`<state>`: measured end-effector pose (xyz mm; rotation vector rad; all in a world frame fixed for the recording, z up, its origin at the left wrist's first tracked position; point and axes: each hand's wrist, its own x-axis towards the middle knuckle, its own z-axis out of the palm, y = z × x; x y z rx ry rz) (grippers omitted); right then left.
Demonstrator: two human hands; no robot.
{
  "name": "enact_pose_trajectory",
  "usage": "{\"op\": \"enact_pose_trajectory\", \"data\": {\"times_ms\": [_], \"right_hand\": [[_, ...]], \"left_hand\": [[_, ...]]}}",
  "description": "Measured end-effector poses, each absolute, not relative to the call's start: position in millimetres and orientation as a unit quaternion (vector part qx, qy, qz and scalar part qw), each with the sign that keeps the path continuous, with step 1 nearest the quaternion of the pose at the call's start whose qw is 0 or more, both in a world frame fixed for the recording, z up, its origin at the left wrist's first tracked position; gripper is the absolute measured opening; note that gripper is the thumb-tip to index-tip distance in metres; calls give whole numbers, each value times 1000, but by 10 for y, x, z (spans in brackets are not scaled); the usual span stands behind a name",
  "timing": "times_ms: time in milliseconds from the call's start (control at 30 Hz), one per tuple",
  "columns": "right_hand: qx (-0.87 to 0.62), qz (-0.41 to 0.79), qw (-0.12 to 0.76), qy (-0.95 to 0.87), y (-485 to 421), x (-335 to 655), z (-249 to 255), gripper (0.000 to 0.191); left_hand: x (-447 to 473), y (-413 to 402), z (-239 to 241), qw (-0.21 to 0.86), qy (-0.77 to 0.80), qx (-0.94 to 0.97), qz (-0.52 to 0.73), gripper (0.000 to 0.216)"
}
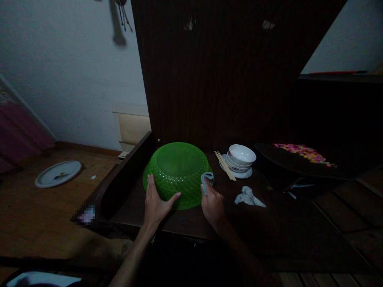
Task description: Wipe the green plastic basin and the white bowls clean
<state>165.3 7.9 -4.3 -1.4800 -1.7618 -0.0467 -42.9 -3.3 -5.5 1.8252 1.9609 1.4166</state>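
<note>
A green plastic bowl [177, 169] lies upside down on a dark wooden table [185, 219]. My left hand [156, 201] rests flat on the bowl's near left side, fingers spread and thumb out. My right hand [212, 203] is closed around a small grey cloth [207, 179] and presses it against the bowl's right side.
Stacked white bowls on a plate [240, 159] and wooden chopsticks [225, 165] sit right of the green bowl. A crumpled white rag [248, 197] lies nearer me. A dark tray with colourful bits [302, 153] is far right. A white plate [58, 173] lies on the floor at left.
</note>
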Motion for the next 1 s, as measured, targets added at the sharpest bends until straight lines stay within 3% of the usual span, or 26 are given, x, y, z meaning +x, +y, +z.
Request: {"op": "enact_pose_trajectory", "data": {"times_ms": [467,767,1000], "right_hand": [[-504,-116,436,-737,-217,1336,-69,47],[-397,-52,408,-820,-454,1117,31,48],[-403,-8,414,-816,-399,1108,54,50]], "left_hand": [[-447,-40,-75,39,631,610,478,119],[-482,14,-187,54,618,614,489,113],[-542,33,-205,62,612,617,490,113]]}}
